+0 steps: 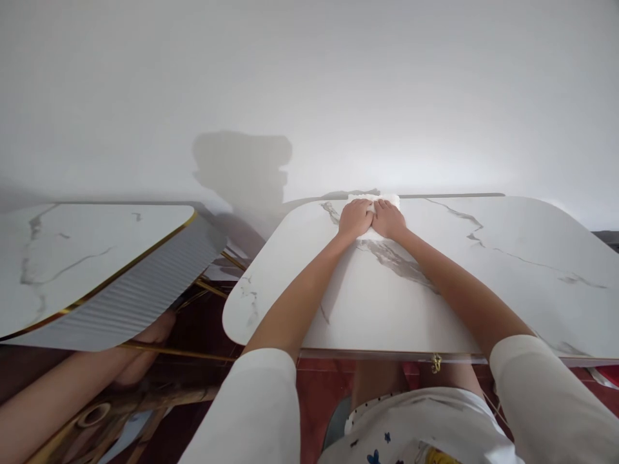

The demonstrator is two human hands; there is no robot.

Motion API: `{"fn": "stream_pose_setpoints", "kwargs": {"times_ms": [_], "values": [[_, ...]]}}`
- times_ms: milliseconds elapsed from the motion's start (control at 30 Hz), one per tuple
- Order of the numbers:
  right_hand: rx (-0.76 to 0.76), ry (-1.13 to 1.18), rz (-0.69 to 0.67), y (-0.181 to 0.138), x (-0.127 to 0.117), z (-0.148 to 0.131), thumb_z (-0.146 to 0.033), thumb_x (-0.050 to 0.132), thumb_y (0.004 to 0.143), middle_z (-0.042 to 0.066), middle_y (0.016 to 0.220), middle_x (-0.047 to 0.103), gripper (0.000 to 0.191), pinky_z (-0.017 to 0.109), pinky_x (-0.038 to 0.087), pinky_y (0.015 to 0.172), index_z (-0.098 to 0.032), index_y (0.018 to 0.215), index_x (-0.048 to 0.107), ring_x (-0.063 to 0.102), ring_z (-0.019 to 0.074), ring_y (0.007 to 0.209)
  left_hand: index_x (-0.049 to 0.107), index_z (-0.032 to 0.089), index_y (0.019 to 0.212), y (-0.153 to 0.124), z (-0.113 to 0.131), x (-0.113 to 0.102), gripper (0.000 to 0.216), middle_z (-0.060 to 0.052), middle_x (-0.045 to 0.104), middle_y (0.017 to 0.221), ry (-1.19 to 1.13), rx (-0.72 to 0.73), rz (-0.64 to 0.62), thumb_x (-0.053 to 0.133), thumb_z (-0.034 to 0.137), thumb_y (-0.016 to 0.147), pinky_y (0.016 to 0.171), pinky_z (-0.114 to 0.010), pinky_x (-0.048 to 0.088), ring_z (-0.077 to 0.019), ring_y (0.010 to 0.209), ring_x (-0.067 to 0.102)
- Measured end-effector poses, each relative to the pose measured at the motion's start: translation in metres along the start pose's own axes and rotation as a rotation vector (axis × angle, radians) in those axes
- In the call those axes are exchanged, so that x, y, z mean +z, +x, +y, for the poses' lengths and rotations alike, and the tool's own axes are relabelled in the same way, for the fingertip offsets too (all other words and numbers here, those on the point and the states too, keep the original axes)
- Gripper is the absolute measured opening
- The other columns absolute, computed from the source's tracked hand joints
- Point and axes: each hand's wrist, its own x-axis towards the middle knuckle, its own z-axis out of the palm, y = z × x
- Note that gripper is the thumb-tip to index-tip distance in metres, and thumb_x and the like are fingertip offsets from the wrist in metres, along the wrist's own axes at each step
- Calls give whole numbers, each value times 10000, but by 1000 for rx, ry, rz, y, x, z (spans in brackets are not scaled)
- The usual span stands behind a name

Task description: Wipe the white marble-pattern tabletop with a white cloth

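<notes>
A white marble-patterned tabletop with rounded corners spreads in front of me. Near its far edge lies a white wiping cloth, crumpled at the border; whether it is fabric or paper I cannot tell. My left hand presses down on its left half, fingers close together and bent over it. Beside it, my right hand bears on the right half in the same way. The two hands touch at the thumbs, and both arms reach straight out across the surface.
A pale wall rises directly behind the tabletop. At left stands a second marble-patterned table with a gold edge and ribbed grey side. Another person's bare leg extends below it, near a bamboo piece. The floor is red.
</notes>
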Motion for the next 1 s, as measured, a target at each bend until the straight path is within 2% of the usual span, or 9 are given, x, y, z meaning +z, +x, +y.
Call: {"fn": "stream_pose_setpoints", "kwargs": {"times_ms": [300, 500, 833, 1000], "values": [[3, 6, 13, 39, 6, 15, -220, 264, 977, 175, 1530, 429, 540, 388, 264, 1146, -6, 1453, 405, 361, 282, 1414, 635, 169, 1233, 40, -19, 16, 454, -85, 638, 1325, 0, -5, 5, 398, 140, 847, 1097, -388, 402, -251, 1261, 539], [-6, 5, 22, 55, 11, 20, -216, 270, 983, 197, 1490, 475, 491, 392, 300, 1115, -27, 1387, 475, 433, 283, 1363, 634, 187, 1226, 53, -25, 20, 441, -80, 644, 1309, 31, -33, -13, 387, 156, 863, 1090, -382, 392, -248, 1249, 538], [-35, 25, -4, 63, 10, 52, -232, 268, 990, 185, 1486, 485, 504, 403, 306, 1123, -46, 1427, 435, 437, 290, 1368, 638, 181, 1145, 68, -5, 34, 371, -122, 664, 1209, 140, -26, -33, 355, 149, 907, 1026, -431, 400, -278, 1194, 546], [-32, -1, 23, 61, 10, 53, -235, 251, 984, 200, 1498, 466, 531, 422, 303, 1126, -18, 1443, 411, 418, 301, 1383, 636, 164, 1151, 67, -3, 35, 366, -126, 659, 1216, 120, -8, -20, 361, 152, 909, 1028, -418, 395, -274, 1195, 543]]}}
